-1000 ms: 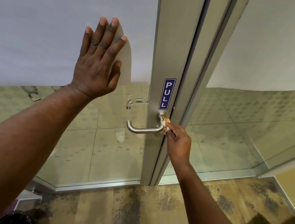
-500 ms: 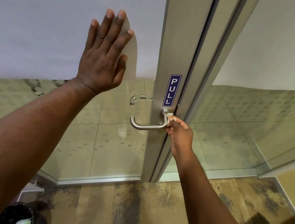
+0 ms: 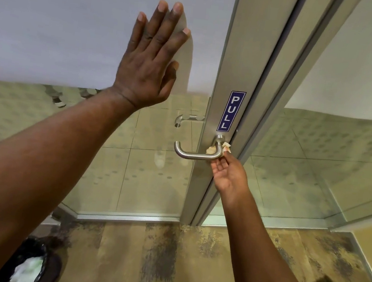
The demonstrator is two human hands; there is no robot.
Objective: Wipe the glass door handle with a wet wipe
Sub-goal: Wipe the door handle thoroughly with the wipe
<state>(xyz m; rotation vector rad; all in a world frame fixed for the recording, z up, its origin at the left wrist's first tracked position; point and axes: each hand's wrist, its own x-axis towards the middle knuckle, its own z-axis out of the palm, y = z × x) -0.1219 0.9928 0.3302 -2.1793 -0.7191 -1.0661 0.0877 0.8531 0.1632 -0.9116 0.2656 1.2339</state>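
Bin (image 3: 32, 262) sitting at the bottom left corner on the patterned carpet (image 3: 188, 270), black liner, something pale and crumpled lying inside. Above that, left hand (image 3: 149, 59) resting flat on the frosted upper part of the glass door (image 3: 54, 19), fingers spread and pointing up, thumb out to the side, gripping nothing. Looks like the palm is touching the glass, though hard to be fully sure from this angle. Clear lower glass showing tiled floor beyond, plus a second handle (image 3: 186, 119) poking out on the far side of the pane.

Moving right: metal door frame (image 3: 249, 55) running top to bottom, blue PULL sticker (image 3: 230, 111) stuck on it vertically. Door handle (image 3: 196, 151) sitting right under the sticker, a brushed steel lever bending leftward with an upturned tip. Wet wipe (image 3: 212, 149) bunched up small and tucked around the bend of the lever near its base, one bit peeking out behind the lever and another bit showing on the right side, touching the metal. Right hand (image 3: 229, 173) reaching up from below, palm facing the camera, fingertips pinching the wipe against the lever. Further right, another glass panel (image 3: 342, 160) angling away, more tiled floor behind it.
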